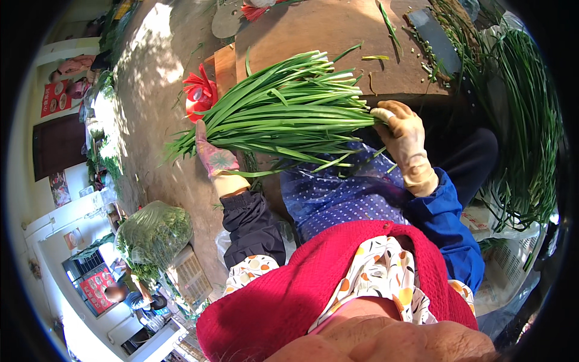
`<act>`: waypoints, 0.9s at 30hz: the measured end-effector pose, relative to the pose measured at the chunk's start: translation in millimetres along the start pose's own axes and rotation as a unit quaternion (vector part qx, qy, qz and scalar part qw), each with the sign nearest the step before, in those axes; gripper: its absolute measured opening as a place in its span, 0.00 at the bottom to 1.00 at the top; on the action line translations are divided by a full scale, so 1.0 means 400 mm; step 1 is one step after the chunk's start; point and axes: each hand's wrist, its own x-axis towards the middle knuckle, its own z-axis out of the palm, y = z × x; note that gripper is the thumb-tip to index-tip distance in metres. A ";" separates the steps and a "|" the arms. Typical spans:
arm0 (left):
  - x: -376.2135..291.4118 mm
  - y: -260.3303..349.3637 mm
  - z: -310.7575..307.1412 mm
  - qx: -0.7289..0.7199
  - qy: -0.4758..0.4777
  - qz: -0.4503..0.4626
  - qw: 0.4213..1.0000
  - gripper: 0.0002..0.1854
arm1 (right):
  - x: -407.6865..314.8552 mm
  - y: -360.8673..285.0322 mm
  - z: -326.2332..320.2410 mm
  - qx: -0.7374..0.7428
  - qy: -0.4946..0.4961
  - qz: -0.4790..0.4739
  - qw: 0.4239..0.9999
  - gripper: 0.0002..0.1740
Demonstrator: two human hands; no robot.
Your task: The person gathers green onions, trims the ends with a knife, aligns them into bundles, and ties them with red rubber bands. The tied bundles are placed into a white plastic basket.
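A thick bunch of garlic chives (pixel 289 111) lies across in front of me, pale cut ends to the right and green tips to the left. My left hand (pixel 219 158), in a pink patterned glove, holds the leafy end; its thumb stands up at the side and its other fingers are hidden beneath the leaves. At the opposite end, my right hand (pixel 405 131), in a cream-coloured glove, has its curled fingers and thumb on several pale stem ends. The bunch spans the near edge of the wooden board (pixel 298 31) and my polka-dot apron (pixel 334 194).
A red container (pixel 199 102) holds red tie strips. Cut stem bits surround a flat grey blade (pixel 434 40). More chives (pixel 524 122) are heaped on the right above a white plastic crate (pixel 506 267). Bagged greens (pixel 156 235) and a person (pixel 131 292) are at left.
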 end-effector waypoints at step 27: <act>-0.021 0.023 -0.187 -0.138 -0.220 -0.069 0.963 0.21 | -0.034 0.074 -0.117 -0.257 -0.180 0.234 0.920 0.12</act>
